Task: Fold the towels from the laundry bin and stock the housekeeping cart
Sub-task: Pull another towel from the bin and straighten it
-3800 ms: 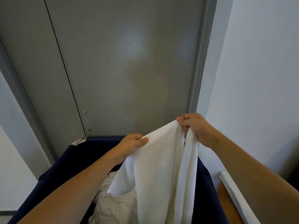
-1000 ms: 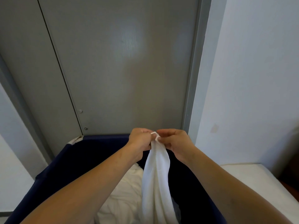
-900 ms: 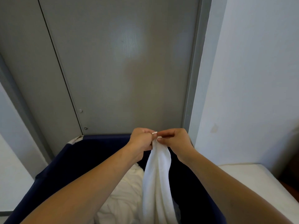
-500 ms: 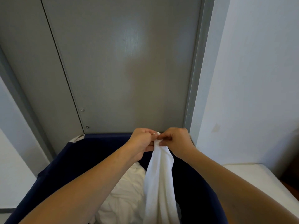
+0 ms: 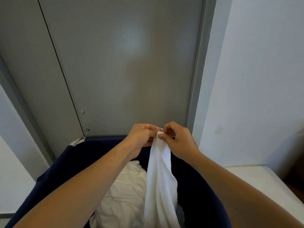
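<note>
Crumpled white linen [image 5: 121,193] lies low inside the navy laundry bin [image 5: 54,168]. Above it a white towel [image 5: 160,181] hangs straight down, its top edge pinched by the left hand [image 5: 143,137] and right hand [image 5: 177,140], knuckles nearly touching. Beyond the bin's far rim stands a grey door [image 5: 118,66]; a white wall [image 5: 256,79] closes in on the right.

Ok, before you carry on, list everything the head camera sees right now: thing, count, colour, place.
held towel: one, white, hanging over the bin from both hands
laundry bin: one, navy, bottom centre
crumpled linen: one heap, white, inside the bin
door: one, grey, behind the bin
wall: white, right
ledge: one, white, lower right
left hand: pinches the towel's top
right hand: pinches the towel's top, beside the left
</note>
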